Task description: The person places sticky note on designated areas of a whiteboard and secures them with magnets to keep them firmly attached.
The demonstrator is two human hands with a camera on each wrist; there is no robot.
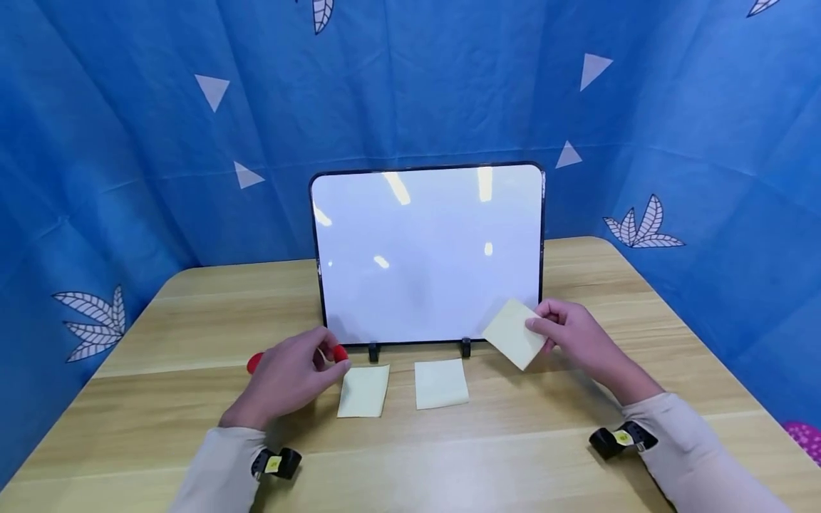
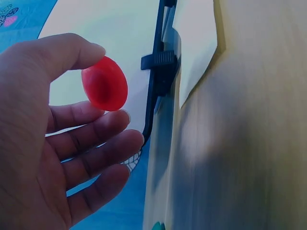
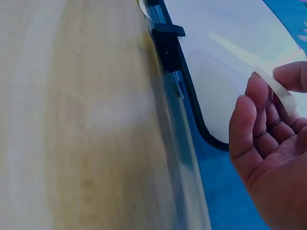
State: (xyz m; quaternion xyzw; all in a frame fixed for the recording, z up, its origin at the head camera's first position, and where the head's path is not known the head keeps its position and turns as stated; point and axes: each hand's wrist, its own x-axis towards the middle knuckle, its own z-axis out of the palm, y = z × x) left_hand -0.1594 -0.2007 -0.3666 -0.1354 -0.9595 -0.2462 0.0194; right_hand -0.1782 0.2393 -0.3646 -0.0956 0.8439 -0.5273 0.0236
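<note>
My left hand [image 1: 287, 376] pinches a red round magnet [image 2: 104, 84] between thumb and index finger, its other fingers loosely bent. It hovers in front of the whiteboard's lower left corner. Between thumb and fingers, my right hand [image 1: 580, 343] holds a pale yellow paper note [image 1: 513, 333] by one corner. That note is tilted like a diamond and overlaps the lower right of the whiteboard [image 1: 423, 263] in the head view. In the right wrist view the note [image 3: 280, 93] appears edge-on, slightly curved.
Two more pale notes, a left one [image 1: 363, 392] and a right one [image 1: 441, 385], lie on the wooden table [image 1: 449, 463]. Black feet [image 1: 373, 352] support the upright board. Another red magnet [image 1: 254, 362] shows behind my left hand. A blue curtain [image 1: 423, 85] hangs behind.
</note>
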